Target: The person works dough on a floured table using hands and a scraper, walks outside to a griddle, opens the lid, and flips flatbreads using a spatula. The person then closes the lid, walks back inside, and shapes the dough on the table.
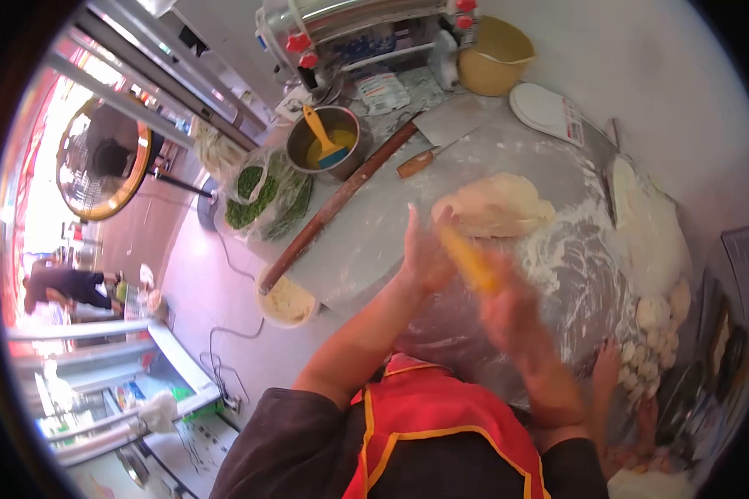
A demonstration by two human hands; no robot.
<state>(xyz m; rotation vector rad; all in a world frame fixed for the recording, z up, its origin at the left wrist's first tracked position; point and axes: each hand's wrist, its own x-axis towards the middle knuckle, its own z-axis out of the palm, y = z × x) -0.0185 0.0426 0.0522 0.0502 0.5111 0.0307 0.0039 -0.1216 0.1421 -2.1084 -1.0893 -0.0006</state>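
Observation:
My right hand (508, 303) is closed around a yellow stick-like thing (468, 262), smeared by motion, so its exact kind is unclear. Beside its far end is my left hand (429, 256), with the thumb held apart from the fingers; whether the two touch I cannot tell. Just beyond both hands, a flattened piece of dough (499, 206) lies on the metal worktop (349, 258), which has flour (574, 274) scattered over its right part. A wooden-handled tool (416, 163) rests left of the dough, near a long brown rolling pin (341, 200).
At the back left stand a metal pot (356, 158) with a yellow brush (318, 126) and a bag of chopped greens (254, 195). A dough roller machine (358, 25), a tan bucket (495, 62) and a scale (545, 112) line the back. Dough pieces (651, 314) and another person's hand (607, 363) are at right.

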